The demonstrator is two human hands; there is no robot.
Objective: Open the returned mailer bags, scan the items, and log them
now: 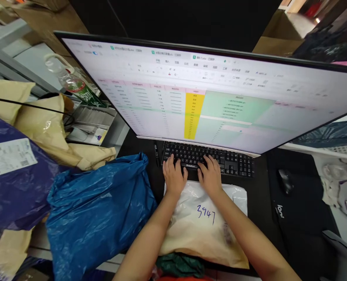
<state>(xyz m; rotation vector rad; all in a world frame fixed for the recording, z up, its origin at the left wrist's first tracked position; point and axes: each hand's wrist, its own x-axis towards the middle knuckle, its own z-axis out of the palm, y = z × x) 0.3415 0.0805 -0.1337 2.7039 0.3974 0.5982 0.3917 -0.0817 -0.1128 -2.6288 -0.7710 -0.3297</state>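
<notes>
My left hand [174, 177] rests on the left part of a black keyboard [232, 164], fingers spread over the keys. My right hand [211, 175] lies on the middle of the same keyboard, its fingers also apart. Neither hand holds anything. Below the wrists and partly under the forearms is a pale plastic mailing bag [197, 238] with "3947" handwritten on it in blue. Just behind the keyboard stands a large monitor [161, 97] showing a spreadsheet with yellow, green and pink cells. A black marker pen [156, 153] lies left of the keyboard.
Blue [100, 210] and purple [12, 195] plastic parcels crowd the left side, among yellowish padded envelopes [44, 125]. A green-labelled bottle [79, 88] stands left of the monitor. To the right, a black mouse [286, 181] sits on a dark mouse pad [305, 210].
</notes>
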